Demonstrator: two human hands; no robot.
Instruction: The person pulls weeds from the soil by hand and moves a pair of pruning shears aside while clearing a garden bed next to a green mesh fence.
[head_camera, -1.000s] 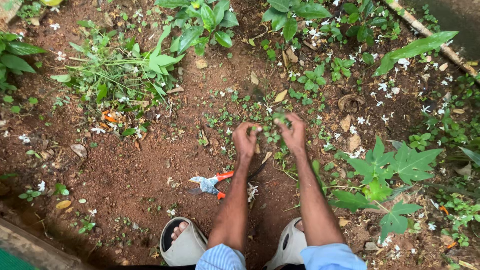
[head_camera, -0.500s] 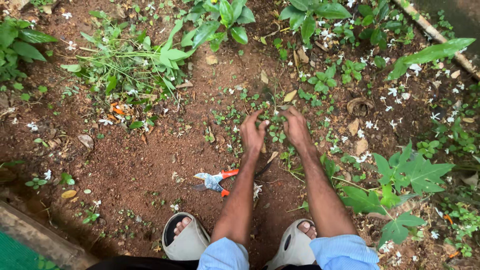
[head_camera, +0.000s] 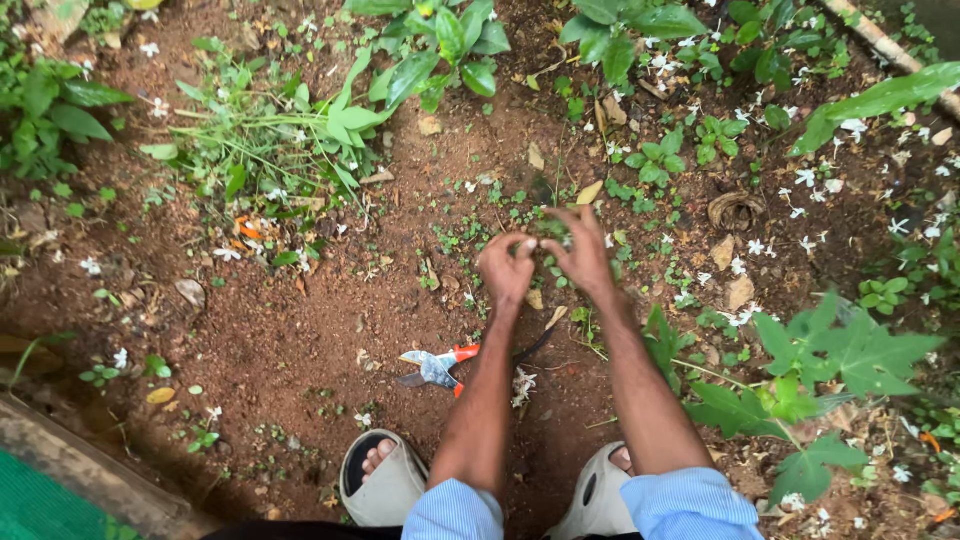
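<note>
Head view: my left hand (head_camera: 506, 268) and right hand (head_camera: 580, 255) pinch small weed seedlings (head_camera: 548, 229) together. Stems may snap, leaving roots in the soil (head_camera: 300, 340).

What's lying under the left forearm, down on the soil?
Pruning shears with orange handles lie on the bare red soil; their grip end runs under the left forearm. A small white bloom shows beside the arm. Whatever lies directly beneath the arm is covered.

Pale blue sleeves (head_camera: 690, 500) rolled above bare forearms at six o'clock; grey open-toed sandals (head_camera: 385, 478) on both feet.
</note>
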